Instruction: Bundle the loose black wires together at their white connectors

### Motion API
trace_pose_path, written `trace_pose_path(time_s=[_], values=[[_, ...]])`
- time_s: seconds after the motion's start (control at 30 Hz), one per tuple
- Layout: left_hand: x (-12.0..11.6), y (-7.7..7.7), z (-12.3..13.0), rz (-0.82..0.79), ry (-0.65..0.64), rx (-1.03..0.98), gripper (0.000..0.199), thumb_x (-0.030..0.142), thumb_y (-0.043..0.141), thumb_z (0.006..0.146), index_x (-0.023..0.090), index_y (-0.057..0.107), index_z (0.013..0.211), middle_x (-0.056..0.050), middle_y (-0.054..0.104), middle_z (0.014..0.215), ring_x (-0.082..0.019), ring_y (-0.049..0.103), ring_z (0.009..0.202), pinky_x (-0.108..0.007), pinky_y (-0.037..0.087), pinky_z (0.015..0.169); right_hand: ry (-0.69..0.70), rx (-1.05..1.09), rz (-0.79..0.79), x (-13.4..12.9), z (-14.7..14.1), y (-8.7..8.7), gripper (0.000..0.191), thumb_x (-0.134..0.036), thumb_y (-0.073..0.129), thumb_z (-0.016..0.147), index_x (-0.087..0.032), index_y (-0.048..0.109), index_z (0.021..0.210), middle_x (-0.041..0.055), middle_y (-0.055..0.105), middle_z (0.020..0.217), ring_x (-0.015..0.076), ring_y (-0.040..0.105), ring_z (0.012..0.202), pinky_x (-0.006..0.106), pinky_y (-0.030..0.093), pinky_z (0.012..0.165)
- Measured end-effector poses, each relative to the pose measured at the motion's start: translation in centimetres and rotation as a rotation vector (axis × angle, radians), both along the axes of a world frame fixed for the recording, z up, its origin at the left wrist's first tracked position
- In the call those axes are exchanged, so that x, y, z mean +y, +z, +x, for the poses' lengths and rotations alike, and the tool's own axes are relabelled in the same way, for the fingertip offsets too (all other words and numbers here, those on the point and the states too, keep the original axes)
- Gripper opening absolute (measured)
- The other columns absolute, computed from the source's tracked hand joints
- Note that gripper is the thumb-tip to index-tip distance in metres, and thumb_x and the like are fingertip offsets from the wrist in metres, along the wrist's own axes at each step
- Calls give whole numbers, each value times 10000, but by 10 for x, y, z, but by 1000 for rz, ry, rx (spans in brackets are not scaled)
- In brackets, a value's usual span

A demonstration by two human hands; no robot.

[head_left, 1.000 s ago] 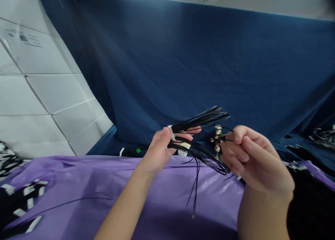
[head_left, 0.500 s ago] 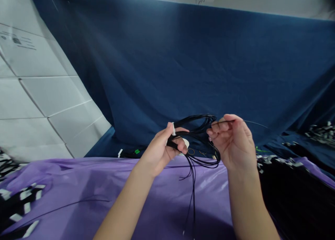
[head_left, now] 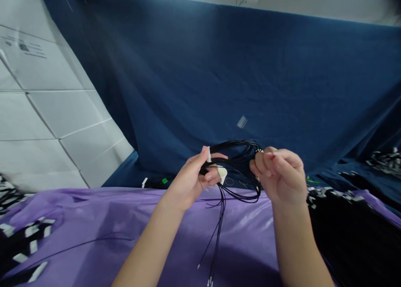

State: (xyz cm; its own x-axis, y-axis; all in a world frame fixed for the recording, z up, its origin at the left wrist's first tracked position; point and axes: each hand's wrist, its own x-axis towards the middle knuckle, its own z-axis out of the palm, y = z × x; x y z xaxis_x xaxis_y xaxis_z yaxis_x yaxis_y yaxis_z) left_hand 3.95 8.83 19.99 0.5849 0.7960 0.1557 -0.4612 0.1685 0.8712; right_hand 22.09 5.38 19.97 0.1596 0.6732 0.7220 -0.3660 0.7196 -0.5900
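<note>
Blue cloth (head_left: 200, 69) hangs behind a purple sheet (head_left: 103, 220); above its far edge, your right hand (head_left: 283, 176) curls fingertips together — contents hidden — beside the looped black cord bundle (head_left: 234, 145) your left hand (head_left: 186, 184) pinches near its white band (head_left: 209, 154).

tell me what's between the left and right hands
In the head view, black cords loop from the left hand toward the right hand; a cup shows behind them.

1. Left hand (head_left: 189, 179): bare, with slim fingers (head_left: 213, 175).
2. Left forearm (head_left: 150, 237): bare, smooth, narrow at the wrist and wider below.
3. Right hand (head_left: 283, 176): bare, with a rounded palm.
4. Right forearm (head_left: 296, 245): bare and smooth, likewise tapering toward the wrist.
</note>
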Motion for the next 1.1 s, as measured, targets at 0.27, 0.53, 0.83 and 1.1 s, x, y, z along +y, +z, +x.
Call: trace_pose_path(time_s=[0.27,0.53,0.83,1.1], values=[[-2,1,0,58,0,60,451,512,478,939,126,710,940,50,387,489,-67,406,499,-195,359,554,-153,-81,-48,7,5,-7,136,-127,724,686,-193,681,576,-44,428,500,84,391,494,247,292,479],[-3,1,0,97,-3,66,440,501,461,948,134,702,930,41,416,491,-77,417,497,-202,340,525,-267,-172,-26,5,6,-8,126,-172,739,718,-207,678,613,-39,435,524,108,431,516,281,343,526],[-5,2,1,135,42,75,442,506,483,936,123,703,917,36,446,475,-78,424,485,-210,376,549,-287,-200,-13,8,9,-12,134,-169,738,736,-201,672,624,-38,441,525,110,442,519,270,309,503],[-3,1,2,164,92,113,452,512,459,944,135,708,952,19,486,485,-91,464,517,-213,383,569,-284,-198,-90,10,8,-12,144,-190,740,699,-200,654,584,-42,424,521,113,439,519,276,345,518]])
